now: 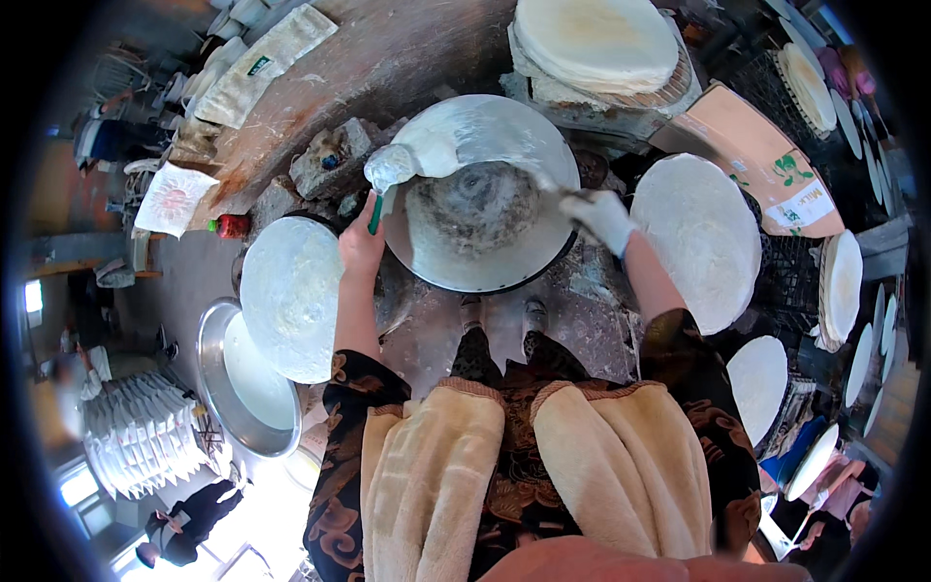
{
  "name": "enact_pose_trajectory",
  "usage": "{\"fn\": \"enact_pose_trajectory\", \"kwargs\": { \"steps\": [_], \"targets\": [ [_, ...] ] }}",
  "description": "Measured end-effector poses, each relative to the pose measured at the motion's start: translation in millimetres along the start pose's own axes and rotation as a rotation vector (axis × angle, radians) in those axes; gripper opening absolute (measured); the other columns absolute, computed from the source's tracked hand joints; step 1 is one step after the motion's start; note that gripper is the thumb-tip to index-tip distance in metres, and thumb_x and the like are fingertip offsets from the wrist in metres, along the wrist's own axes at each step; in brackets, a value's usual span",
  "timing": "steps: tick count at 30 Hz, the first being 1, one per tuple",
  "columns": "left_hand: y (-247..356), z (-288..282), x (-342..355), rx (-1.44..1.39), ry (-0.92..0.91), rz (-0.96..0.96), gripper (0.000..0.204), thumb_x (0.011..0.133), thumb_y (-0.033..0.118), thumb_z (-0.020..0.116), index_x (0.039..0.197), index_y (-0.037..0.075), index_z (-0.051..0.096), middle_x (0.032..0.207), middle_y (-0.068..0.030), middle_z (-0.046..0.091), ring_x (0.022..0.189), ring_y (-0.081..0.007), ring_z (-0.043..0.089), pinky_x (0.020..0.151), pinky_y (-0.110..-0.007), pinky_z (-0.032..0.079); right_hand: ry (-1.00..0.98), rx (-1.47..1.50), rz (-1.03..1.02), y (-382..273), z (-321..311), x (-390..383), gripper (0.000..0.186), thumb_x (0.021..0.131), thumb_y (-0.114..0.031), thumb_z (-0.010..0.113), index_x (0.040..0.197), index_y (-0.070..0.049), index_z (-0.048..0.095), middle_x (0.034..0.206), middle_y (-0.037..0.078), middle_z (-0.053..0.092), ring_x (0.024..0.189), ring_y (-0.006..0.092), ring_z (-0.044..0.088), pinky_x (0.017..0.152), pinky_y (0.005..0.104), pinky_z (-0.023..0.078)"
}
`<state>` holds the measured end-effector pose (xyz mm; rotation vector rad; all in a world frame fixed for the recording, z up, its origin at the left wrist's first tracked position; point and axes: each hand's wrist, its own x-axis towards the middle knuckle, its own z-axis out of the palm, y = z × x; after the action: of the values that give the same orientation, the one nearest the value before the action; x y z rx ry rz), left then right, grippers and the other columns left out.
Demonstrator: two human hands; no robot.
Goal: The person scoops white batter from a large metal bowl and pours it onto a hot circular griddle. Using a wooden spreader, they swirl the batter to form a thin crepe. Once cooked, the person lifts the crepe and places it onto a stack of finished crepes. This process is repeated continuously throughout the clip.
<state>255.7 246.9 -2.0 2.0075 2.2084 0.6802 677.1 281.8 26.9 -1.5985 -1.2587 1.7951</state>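
My left hand [362, 236] is closed round the green handle of a ladle [390, 167], whose bowl is coated in white batter and hangs at the left rim of a wide round pan [441, 257]. White batter [475, 131] lies over the far part of the pan; its middle is dark and scorched-looking. At the pan's right rim, my right hand [603, 217] wears a white glove. Its fingers look curled, smeared by motion, and what they hold cannot be made out.
Round white sheets are stacked [596, 44] beyond the pan. Another large white round [696, 242] lies at right, before a cardboard piece [756, 160]. At left are a white-topped round [296, 299], a metal basin [208, 359] of white liquid and a red bottle [231, 226]. Other people are farther off.
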Motion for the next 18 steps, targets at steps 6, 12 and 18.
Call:
{"fn": "enact_pose_trajectory", "kwargs": {
  "steps": [6, 12, 18],
  "targets": [
    [-3.0, 0.1, -49.7, -0.05, 0.139, -0.134, 0.054, 0.076, 0.012, 0.065, 0.128, 0.023, 0.056, 0.073, -0.0204, 0.062, 0.063, -0.0368, 0.062, 0.057, -0.043, 0.048, -0.282, -0.155, 0.067, -24.4, 22.0, -2.6, 0.04, 0.085, -0.03, 0.064, 0.117, -0.005, 0.062, 0.062, 0.001, 0.053, 0.042, 0.0065, 0.04, 0.036, 0.0232, 0.031],
    [27.3, -4.0, -88.1, -0.086, 0.189, -0.182, 0.05, 0.076, 0.007, 0.064, 0.125, 0.014, 0.058, 0.093, -0.0193, 0.066, 0.072, -0.0354, 0.065, 0.061, -0.038, 0.052, -0.232, -0.227, 0.064, -43.9, -26.3, 65.7, 0.046, 0.08, -0.035, 0.069, 0.107, 0.002, 0.065, 0.056, 0.002, 0.05, 0.037, 0.0075, 0.039, 0.033, 0.025, 0.029],
    [36.9, 8.2, -136.2, -0.058, 0.269, -0.231, 0.051, 0.076, 0.005, 0.063, 0.126, 0.008, 0.056, 0.083, -0.0197, 0.064, 0.062, -0.034, 0.062, 0.057, -0.039, 0.05, -0.482, -0.332, 0.075, -45.8, -26.4, 54.3, 0.037, 0.08, -0.032, 0.07, 0.102, -0.002, 0.069, 0.056, 0.001, 0.051, 0.038, 0.0067, 0.039, 0.033, 0.0245, 0.028]
  ]
}}
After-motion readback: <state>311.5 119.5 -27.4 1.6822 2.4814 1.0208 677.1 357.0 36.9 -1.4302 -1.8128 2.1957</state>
